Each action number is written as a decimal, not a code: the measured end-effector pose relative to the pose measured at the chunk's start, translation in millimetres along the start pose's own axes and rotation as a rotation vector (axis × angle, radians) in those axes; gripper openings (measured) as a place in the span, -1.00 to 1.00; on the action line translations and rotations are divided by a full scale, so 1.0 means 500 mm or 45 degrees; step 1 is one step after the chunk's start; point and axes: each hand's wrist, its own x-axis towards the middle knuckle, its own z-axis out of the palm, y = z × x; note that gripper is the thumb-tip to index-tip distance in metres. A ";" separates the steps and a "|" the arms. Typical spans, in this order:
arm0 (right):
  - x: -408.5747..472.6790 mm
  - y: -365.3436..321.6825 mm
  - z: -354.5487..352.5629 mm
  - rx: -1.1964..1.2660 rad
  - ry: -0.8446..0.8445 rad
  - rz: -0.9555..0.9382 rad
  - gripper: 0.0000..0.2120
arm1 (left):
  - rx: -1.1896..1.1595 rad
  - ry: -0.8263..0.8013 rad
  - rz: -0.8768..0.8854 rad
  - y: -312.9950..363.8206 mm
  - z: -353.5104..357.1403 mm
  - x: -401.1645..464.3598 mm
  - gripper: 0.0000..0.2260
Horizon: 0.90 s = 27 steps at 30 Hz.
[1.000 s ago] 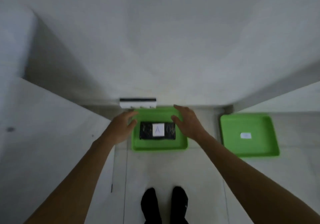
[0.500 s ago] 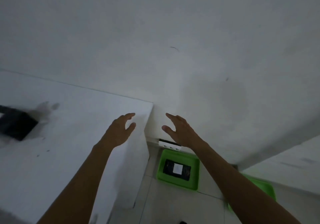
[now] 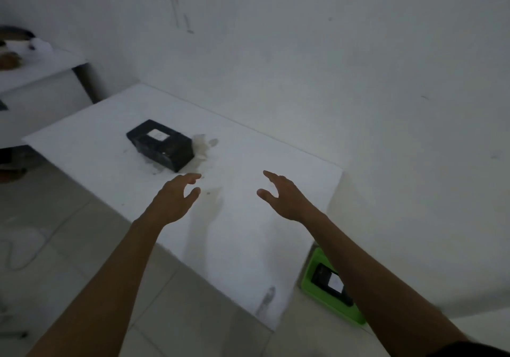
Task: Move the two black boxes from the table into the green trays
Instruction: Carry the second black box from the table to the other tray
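A black box with a white label lies on the white table, toward its far left part. My left hand hovers open over the table just in front of that box, not touching it. My right hand is open too, farther right above the tabletop. On the floor at the lower right a green tray holds a second black box with a white label, partly hidden behind my right forearm.
A white wall runs behind the table. Another white table with dim objects on it stands at the far left. A pale cable lies on the tiled floor at left. Smudges mark the tabletop beside the box.
The view swung up and left from the floor trays to the table. Both open hands left the tray with the box and now reach out over the tabletop toward the other box.
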 end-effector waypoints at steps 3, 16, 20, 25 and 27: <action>0.046 -0.110 0.072 0.017 0.007 -0.037 -0.33 | 0.019 0.000 -0.036 -0.101 -0.091 -0.010 -0.60; 0.357 -0.330 0.280 -0.016 -0.007 -0.009 -0.33 | 0.016 -0.012 -0.008 -0.406 -0.299 0.190 -0.60; 0.457 -0.353 0.318 0.061 0.014 0.083 -0.33 | -0.005 -0.067 0.012 -0.473 -0.327 0.291 -0.61; 0.521 -0.374 0.355 0.177 0.065 0.209 -0.32 | -0.084 -0.130 0.108 -0.523 -0.353 0.402 -0.61; 0.539 -0.374 0.367 0.225 0.112 0.263 -0.31 | -0.094 -0.172 0.174 -0.537 -0.354 0.455 -0.61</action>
